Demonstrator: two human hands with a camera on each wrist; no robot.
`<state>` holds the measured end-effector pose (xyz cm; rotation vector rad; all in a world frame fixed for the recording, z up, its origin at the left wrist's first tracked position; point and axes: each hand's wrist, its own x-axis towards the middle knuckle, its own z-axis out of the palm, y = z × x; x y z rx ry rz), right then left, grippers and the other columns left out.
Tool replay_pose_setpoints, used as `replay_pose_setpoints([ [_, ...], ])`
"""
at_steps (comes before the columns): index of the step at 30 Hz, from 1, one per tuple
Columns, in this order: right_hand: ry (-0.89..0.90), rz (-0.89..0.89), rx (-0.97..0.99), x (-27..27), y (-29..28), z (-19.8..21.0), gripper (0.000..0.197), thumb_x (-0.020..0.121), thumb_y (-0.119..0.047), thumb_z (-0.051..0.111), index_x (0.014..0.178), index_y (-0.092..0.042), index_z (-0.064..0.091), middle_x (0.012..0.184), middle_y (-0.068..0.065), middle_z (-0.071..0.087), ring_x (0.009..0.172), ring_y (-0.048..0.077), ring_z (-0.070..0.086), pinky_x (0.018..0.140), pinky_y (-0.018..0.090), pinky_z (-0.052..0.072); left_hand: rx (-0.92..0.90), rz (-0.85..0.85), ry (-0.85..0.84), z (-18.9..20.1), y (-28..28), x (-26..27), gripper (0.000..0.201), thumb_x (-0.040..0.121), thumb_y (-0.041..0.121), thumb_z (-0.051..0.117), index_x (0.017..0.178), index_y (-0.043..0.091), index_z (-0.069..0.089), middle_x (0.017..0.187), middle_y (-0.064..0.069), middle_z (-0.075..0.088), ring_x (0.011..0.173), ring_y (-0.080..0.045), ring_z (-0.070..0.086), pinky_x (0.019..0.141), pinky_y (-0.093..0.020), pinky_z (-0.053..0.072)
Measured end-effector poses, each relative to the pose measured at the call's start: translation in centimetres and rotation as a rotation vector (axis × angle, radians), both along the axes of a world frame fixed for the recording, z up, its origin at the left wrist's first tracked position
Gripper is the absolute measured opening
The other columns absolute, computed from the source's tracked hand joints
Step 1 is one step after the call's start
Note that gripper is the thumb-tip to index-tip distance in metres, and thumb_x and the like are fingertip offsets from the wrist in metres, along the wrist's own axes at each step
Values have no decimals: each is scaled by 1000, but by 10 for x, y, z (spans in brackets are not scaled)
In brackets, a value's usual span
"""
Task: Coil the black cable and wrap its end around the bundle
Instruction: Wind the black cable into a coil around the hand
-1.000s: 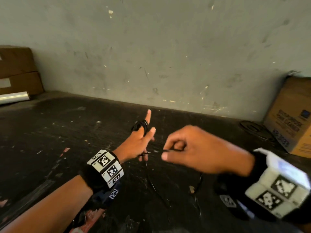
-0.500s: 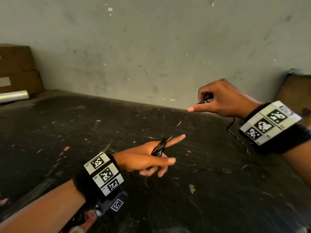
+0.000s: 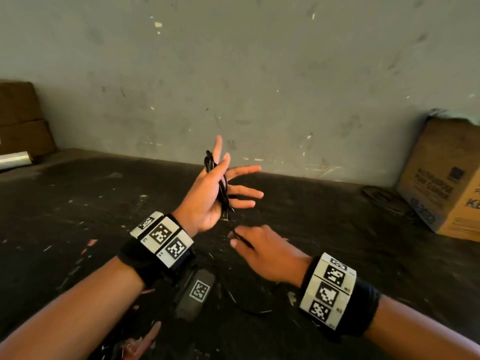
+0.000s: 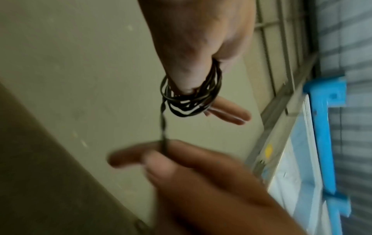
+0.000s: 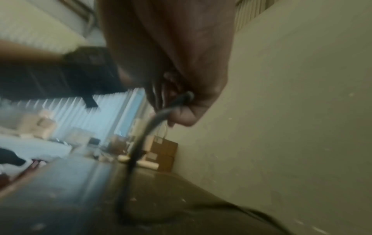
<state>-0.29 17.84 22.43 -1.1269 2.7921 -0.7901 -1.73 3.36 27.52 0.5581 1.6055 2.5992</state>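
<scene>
Right hand (image 3: 262, 252) lower, thin cable (image 3: 222, 187) looped.

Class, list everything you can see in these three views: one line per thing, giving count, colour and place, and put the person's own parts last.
Black cable: one, black, coiled round the left hand's fingers, its tail running down to the right hand and onto the table.
Table: one, dark, scuffed, under both hands.
Wall: one, grey-green, behind the table.
Printed cardboard box: one, brown, far right.
Stacked boxes: two, brown, far left.
Roll: one, silvery, before the left boxes.
Wrist bands: two, black with white markers.
Left hand: fingers spread, carrying the coil.
Right hand: pinches the cable.
</scene>
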Motion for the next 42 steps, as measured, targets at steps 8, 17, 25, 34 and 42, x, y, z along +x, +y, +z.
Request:
replay_pose_setpoints([
  [8, -235, -6, -5, 30, 10, 56, 19, 92, -19, 57, 98, -3, 66, 67, 1, 62, 41, 0, 49, 47, 11, 41, -552, 138, 119, -31, -6, 4, 63, 99, 30, 39, 143, 56, 2, 106, -13, 70, 58, -22, 70, 47, -30, 55],
  [17, -764, -120, -407, 26, 32, 111, 23, 85, -2, 62, 109, -4, 63, 53, -2, 56, 45, 7, 53, 63, 38, 63, -943, 136, 156, -55, -19, 0, 67, 86, 61, 30, 147, 33, 23, 64, -11, 55, 36, -4, 38, 36, -18, 33],
  [25, -426, -148, -458, 18, 55, 158, 26, 85, -4, 61, 111, -10, 61, 52, -3, 44, 36, 3, 35, 36, 16, 36, -1044, 42, 233, -53, -31, 8, 60, 93, 42, 49, 141, 58, 17, 60, -3, 50, 48, -4, 44, 49, -17, 39],
  [34, 563, -164, -131, -42, 59, 132, 17, 89, -21, 61, 96, -8, 72, 92, 7, 72, 83, 18, 65, 79, 35, 53, -783, -315, 203, -24, -18, 28, 46, 95, 47, 30, 141, 44, 38, 54, -1, 50, 35, -7, 35, 35, -19, 28],
  [42, 392, -127, -18, -42, 36, 46, 45, 89, -44, 34, 98, -14, 66, 90, 9, 70, 80, 25, 67, 72, 47, 55, -177, -265, 94, -2, -4, 16, 57, 87, 52, 35, 143, 46, 28, 95, -18, 72, 44, -18, 64, 34, -21, 46],
])
